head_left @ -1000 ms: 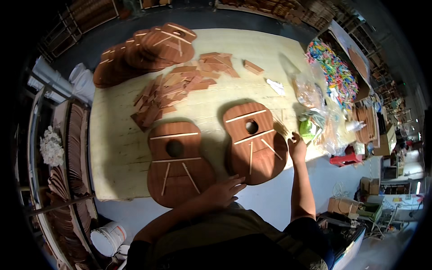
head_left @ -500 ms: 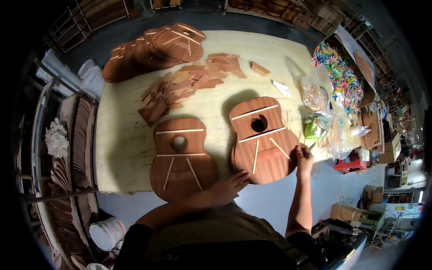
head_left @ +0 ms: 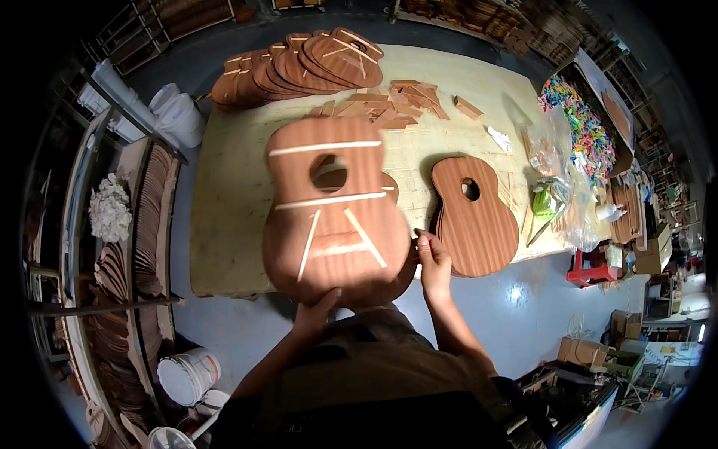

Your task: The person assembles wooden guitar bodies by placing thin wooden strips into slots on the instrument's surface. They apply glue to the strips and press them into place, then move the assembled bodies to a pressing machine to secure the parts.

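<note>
While both hands lift it over the near edge of the worktop, the braced guitar top is held almost flat to the camera, with its light wooden braces and the round sound hole facing up. The left hand grips the bottom rim of the lower bout, its fingers closed on the edge with the thumb on the upper face. The right hand pinches the right rim of the same bout, fingers together on the thin edge. This top looks like a thin plate of reddish-brown wood, so I judge it light but easy to bend or crack, above all near the sound hole and across the narrow waist. The glued braces make it stiffer in the middle, but they could come loose if one pulls on them. The best hold, I think, is on the outer rim at two opposite points of the wide bout, as the hands do now, and not at the hole. A second top lies on the worktop just right of it, smooth side up, on what seems a small pile. Farther back are a fanned stack of tops and loose wood pieces. Bags of coloured clips lie at the right end.
</note>
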The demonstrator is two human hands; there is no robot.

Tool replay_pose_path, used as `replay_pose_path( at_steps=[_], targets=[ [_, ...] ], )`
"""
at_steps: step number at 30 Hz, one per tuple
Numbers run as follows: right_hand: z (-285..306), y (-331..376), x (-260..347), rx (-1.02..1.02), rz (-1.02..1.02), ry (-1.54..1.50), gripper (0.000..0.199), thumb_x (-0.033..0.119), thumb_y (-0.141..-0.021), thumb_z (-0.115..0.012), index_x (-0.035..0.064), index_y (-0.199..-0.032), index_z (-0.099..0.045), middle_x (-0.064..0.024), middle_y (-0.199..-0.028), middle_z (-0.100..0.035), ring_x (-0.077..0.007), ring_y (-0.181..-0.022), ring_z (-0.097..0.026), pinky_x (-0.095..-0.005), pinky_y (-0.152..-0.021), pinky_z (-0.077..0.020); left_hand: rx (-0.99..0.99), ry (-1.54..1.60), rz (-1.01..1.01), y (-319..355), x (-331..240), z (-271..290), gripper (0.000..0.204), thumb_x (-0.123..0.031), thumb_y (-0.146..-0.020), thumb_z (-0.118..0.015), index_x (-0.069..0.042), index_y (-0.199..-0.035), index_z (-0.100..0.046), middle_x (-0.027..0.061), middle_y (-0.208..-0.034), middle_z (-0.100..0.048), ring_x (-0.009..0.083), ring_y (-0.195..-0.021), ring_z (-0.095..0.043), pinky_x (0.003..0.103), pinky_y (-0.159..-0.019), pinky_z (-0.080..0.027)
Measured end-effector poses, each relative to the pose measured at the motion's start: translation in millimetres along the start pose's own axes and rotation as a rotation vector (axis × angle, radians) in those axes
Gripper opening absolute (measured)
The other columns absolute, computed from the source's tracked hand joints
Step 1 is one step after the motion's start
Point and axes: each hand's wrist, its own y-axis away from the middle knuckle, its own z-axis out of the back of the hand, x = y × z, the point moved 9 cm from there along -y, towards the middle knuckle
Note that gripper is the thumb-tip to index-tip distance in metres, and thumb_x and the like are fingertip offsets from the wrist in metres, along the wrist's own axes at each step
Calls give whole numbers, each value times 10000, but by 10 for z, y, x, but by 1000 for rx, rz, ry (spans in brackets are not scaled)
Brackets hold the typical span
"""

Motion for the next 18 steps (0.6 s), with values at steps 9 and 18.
replay_pose_path(
  at_steps=[9, 18],
  targets=[
    [58, -51, -310, -34, 135, 561, 242, 124, -810, -687, 50, -1040, -669, -126, -895, -616, -300, -819, -631, -380, -733, -498, 102, 109, 124, 49, 320, 272, 319, -129, -876, -651, 9, -1157, -591, 61, -1093, -625, 157, -1010, -563, 302, -863, -445],
    [85, 580, -355, 41, -217, -517, 518, -6, -888, -620, 26, -1371, -435, 23, -904, -592, -90, -870, -565, -239, -828, -453, 263, 221, 139, 125, 24, 342, 436, -58, -870, -623, 3, -1281, -492, 81, -1209, -580, 183, -1076, -556, 314, -900, -441]
  ],
)
